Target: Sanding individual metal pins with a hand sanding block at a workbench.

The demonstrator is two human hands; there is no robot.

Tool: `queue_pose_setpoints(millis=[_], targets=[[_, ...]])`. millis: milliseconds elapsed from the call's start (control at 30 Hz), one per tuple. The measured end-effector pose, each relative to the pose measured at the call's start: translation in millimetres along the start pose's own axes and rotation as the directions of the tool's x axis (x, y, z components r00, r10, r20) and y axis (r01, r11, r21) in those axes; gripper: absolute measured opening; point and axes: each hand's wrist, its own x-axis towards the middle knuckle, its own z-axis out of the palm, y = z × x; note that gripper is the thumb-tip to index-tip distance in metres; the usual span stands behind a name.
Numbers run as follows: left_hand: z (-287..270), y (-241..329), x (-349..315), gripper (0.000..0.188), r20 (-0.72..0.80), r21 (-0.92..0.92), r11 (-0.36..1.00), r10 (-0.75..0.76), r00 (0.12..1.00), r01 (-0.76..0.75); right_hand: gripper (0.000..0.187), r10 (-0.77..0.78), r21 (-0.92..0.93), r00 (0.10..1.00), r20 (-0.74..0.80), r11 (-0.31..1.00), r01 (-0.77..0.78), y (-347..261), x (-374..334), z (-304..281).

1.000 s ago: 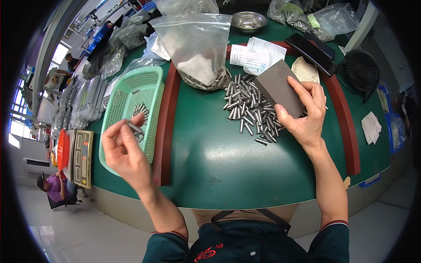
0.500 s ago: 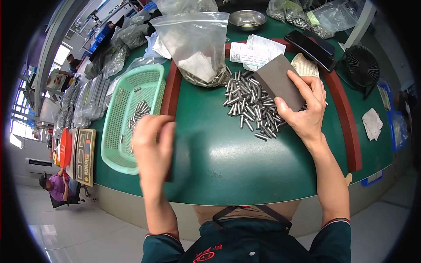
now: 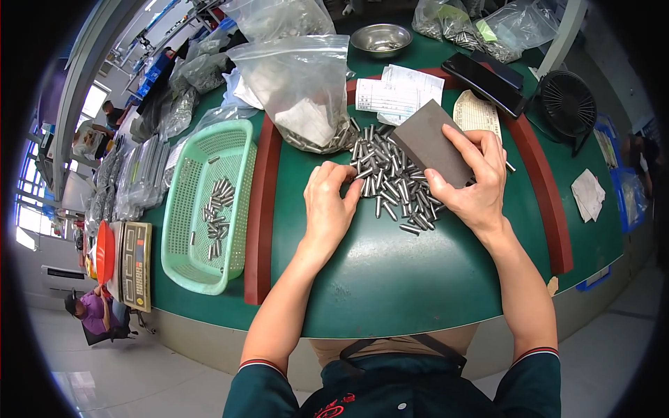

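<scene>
Left hand [image 3: 327,212]: at the left edge of the pile of metal pins [image 3: 387,174], fingers curled, thumb and forefinger close together at the outermost pins. Whether a pin is pinched between them cannot be told.

Right hand [image 3: 481,181]: closed on a dark grey block [image 3: 433,143], thumb on the near side, fingers over the far and right side. The block is held slanted over the right part of the pile; whether it touches the pins cannot be told.

The pile lies loose on the green table [image 3: 390,279], between the left rail [image 3: 260,237] and the right rail [image 3: 547,209], both red-brown. A second, smaller group of pins [image 3: 217,216] lies in the green basket [image 3: 240,223], just left of the left rail.

Beyond the pile on its far left stands a clear bag [image 3: 296,87] with pins and white material in it. Papers [image 3: 397,94] lie on the far side of the block, with a metal bowl [image 3: 362,47] farther off. At far right are a black phone [image 3: 484,85] and a black fan [image 3: 568,104].
</scene>
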Motion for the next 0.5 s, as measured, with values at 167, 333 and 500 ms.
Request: queue_pose_setpoints(millis=[167,333,500], targets=[[2,1,4,0.015,-0.019,0.021,0.999,0.038,0.999,-0.038,0.060,0.001,0.009,1.000,0.009,1.000,-0.001,-4,1,1],[2,0,7,0.013,-0.030,0.013,0.997,0.071,0.997,-0.070,0.059,0.008,0.009,1.000,0.022,1.000,-0.008,-5,-1,3],[-17,-4,1,0.008,0.185,-0.277,0.934,-0.176,0.967,0.223,0.059,0.014,0.004,1.000,0.023,1.000,-0.014,-3,-4,2]])
